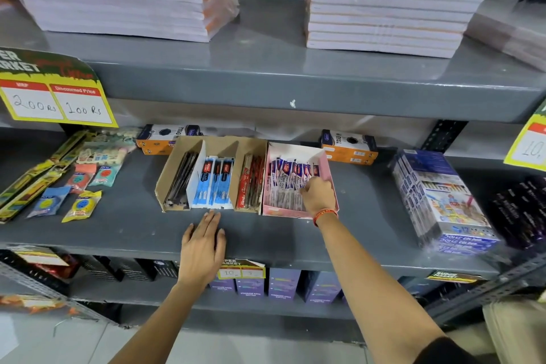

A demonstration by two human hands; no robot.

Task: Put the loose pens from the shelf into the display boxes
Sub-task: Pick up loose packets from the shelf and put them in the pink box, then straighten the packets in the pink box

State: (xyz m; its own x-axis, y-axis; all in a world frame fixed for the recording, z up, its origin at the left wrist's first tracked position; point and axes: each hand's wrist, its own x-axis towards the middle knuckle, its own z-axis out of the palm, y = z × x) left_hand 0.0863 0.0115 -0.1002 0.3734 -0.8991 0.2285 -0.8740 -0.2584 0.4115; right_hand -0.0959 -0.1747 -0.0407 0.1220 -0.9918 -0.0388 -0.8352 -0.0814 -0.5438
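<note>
A brown cardboard display box (220, 143) stands on the grey shelf (124, 216), divided into compartments with dark pens (181, 180), blue-packed pens (214, 182) and red-packed pens (251, 183). To its right sits a pink display box (329, 168) full of purple-and-white packed pens (285, 174). My right hand (317, 193) reaches into the pink box, fingers curled around the packed pens at its right side. My left hand (204, 245) lies flat on the shelf, palm down, just in front of the brown box, holding nothing.
Small packets (79, 204) lie at the shelf's left. Orange-and-black boxes (348, 146) stand behind the display boxes. A wrapped colour-pencil pack (443, 201) sits to the right. Paper stacks (381, 0) fill the upper shelf. Yellow price tags (56, 97) hang from its edge.
</note>
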